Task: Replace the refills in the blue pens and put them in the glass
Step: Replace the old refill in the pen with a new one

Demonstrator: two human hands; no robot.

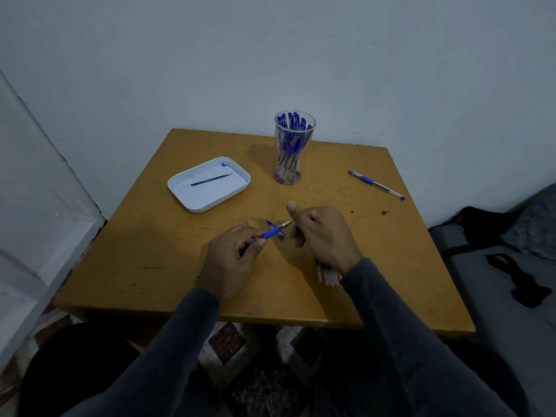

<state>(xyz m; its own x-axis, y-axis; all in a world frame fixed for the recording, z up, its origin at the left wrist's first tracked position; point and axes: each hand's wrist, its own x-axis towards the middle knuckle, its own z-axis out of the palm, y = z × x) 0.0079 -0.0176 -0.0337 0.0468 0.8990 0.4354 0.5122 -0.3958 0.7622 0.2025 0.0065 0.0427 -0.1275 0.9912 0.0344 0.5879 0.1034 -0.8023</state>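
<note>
Left hand (231, 260): its fingers (261, 242) are clamped on a pen (272, 233) by the blue rubber grip, metal tip pointing away toward the right thumb. Just beyond the grip a blue cap (274, 228) lies on the tabletop (156, 251), touching or nearly touching the pen; which cannot be told. Right hand (322, 233): its fingers are curled with the thumb raised, close beside the tip but apart from it, and whether they pinch anything small cannot be told. Under the right wrist lies a bundle of refills (328, 273), partly hidden.

Handling, as judged: the pen is light, stiff and slender; the rubber grip gives the surest hold, whereas the clear barrel is likely smooth and may twist in the fingers. The tip section is small and easily dropped. Refills are thin and may flex, so holding them near the point seems wise.

Farther from the fingers: a tray (183, 203) carrying one dark refill (210, 179); a glass (293, 147) packed with pens; another capped pen (376, 185) well off to the right.
</note>
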